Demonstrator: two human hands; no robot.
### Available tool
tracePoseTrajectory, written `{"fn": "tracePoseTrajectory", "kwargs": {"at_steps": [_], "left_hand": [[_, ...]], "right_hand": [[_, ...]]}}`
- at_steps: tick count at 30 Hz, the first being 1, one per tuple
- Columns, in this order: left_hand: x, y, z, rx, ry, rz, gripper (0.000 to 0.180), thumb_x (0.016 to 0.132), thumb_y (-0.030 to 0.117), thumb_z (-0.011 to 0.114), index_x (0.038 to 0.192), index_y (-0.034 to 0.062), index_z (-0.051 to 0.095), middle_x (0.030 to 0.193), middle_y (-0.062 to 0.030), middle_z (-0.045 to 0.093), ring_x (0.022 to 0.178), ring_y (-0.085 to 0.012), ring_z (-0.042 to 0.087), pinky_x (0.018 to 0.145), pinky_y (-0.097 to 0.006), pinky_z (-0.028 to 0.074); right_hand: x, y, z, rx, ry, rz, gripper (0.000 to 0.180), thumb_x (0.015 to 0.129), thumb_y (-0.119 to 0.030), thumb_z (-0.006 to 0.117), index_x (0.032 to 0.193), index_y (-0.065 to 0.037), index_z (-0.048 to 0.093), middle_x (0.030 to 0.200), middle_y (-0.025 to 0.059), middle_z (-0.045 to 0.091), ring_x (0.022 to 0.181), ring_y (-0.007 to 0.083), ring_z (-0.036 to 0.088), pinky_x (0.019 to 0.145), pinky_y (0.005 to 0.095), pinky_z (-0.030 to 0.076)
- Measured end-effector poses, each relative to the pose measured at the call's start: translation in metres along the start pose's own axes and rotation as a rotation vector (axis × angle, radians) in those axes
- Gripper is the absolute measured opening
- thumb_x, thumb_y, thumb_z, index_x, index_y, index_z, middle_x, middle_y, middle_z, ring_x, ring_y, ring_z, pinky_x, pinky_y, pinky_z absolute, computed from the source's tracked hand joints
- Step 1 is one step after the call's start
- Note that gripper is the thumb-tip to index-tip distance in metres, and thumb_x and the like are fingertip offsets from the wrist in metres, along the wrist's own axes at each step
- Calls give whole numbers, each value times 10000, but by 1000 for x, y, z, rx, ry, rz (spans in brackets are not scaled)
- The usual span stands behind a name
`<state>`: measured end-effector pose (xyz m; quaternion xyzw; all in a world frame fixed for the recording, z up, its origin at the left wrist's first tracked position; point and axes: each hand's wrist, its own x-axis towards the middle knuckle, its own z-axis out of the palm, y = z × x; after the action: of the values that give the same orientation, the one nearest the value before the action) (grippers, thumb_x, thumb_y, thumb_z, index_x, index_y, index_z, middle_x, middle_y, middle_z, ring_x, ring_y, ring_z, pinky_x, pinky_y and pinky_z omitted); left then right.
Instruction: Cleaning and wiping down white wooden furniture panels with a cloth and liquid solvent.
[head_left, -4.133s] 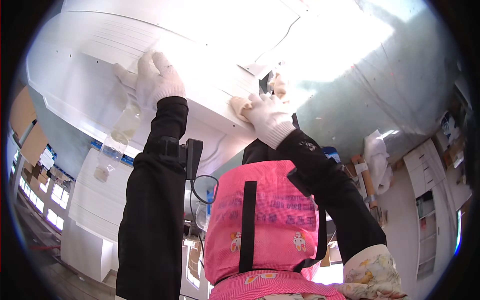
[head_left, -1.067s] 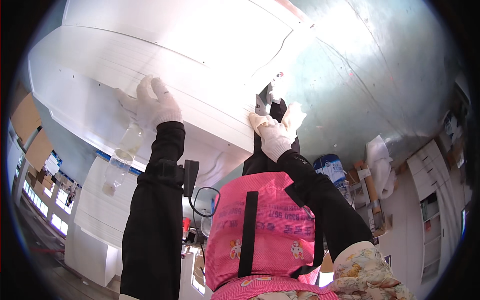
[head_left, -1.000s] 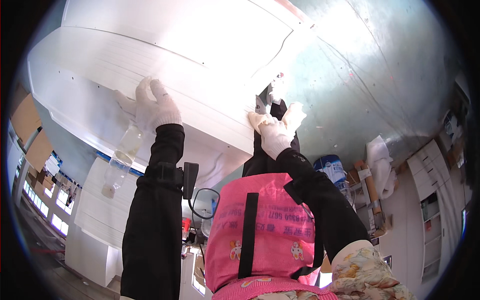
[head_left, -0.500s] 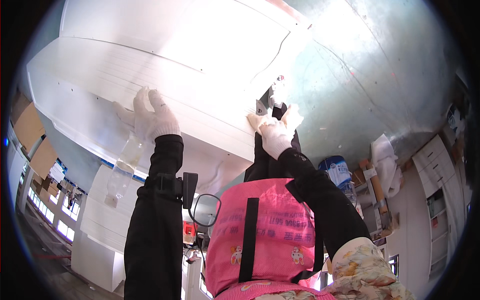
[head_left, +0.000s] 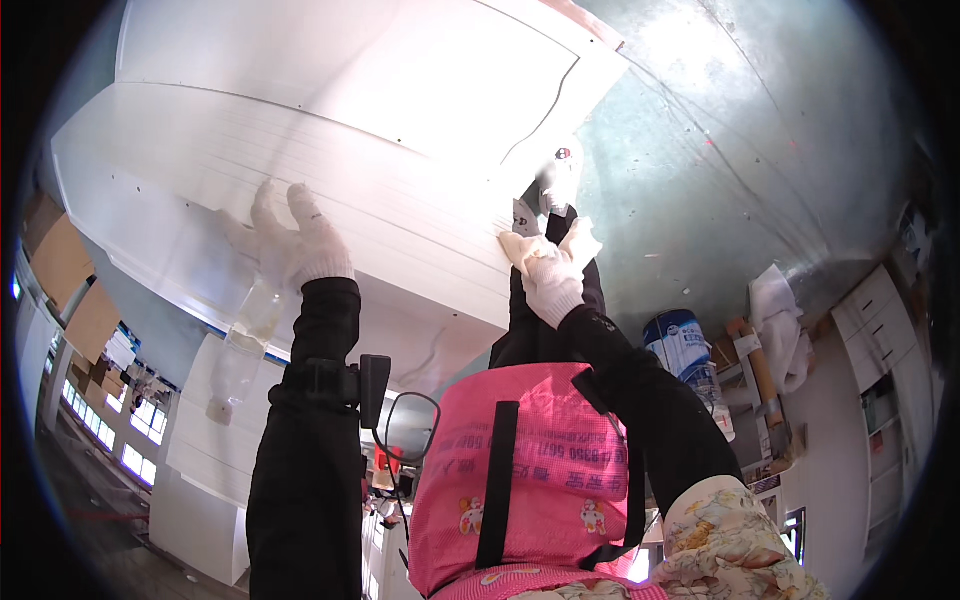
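Note:
My left hand [head_left: 300, 240], in a white knitted glove, is over the ribbed edge of a large white panel [head_left: 420, 215]. A clear plastic bottle [head_left: 247, 335] sticks out from under its palm, slanting down to the left with the cap end low. The hand appears closed round the bottle's hidden upper end, its fingertips pointing away from me. Lower right of the panel, my right hand [head_left: 553, 278], gloved too, bunches a cream cloth [head_left: 580, 240] whose ends stick out on both sides. It is above my legs, near the panel's corner.
A blue and white bucket [head_left: 677, 338] stands on the right, beside cardboard tubing [head_left: 758, 375] and a white wrapped bundle [head_left: 782, 325]. Cardboard sheets [head_left: 60, 255] lean at far left. White stacked panels [head_left: 205, 450] are at lower left. My pink apron [head_left: 540, 450] fills the lower middle.
My left hand has shifted slightly left and down along with the bottle. The right hand keeps its hold on the cloth, nearly still. The whole view has tilted a little.

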<state>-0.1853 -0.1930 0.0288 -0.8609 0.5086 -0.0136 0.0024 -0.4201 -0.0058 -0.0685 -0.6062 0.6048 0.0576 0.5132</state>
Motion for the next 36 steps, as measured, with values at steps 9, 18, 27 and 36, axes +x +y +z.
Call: {"fn": "tracePoseTrajectory", "kwargs": {"at_steps": [9,18,27,36], "left_hand": [[-6,3,12,-57,-36,8,431,919,426,586,1257,159,602,1437,-256,382,1377,-366,326,1092,-442,334],[6,-20,0,46,19,-12,487,890,461,632,1275,168,583,1365,-244,445,1302,-371,393,1063,-444,357],[9,-15,-5,-1,-113,-88,440,893,427,583,1216,129,603,1519,-232,236,1395,-377,281,1058,-466,379],[-3,2,5,-34,-128,-123,381,881,422,594,1142,149,650,1536,-205,221,1412,-350,240,1081,-497,315]], "right_hand": [[67,60,57,277,-2,309,211,967,-141,490,1113,-52,614,1058,113,663,970,240,623,859,321,475],[39,8,47,237,190,33,260,851,-26,537,1093,-21,633,996,140,665,944,271,615,848,322,477],[14,-9,23,138,9,5,211,822,-100,572,1003,1,614,988,191,604,988,378,584,867,446,461],[67,-7,-43,-355,-295,-61,285,852,-119,543,1135,-114,572,1244,114,519,1224,282,488,982,419,404]]}}
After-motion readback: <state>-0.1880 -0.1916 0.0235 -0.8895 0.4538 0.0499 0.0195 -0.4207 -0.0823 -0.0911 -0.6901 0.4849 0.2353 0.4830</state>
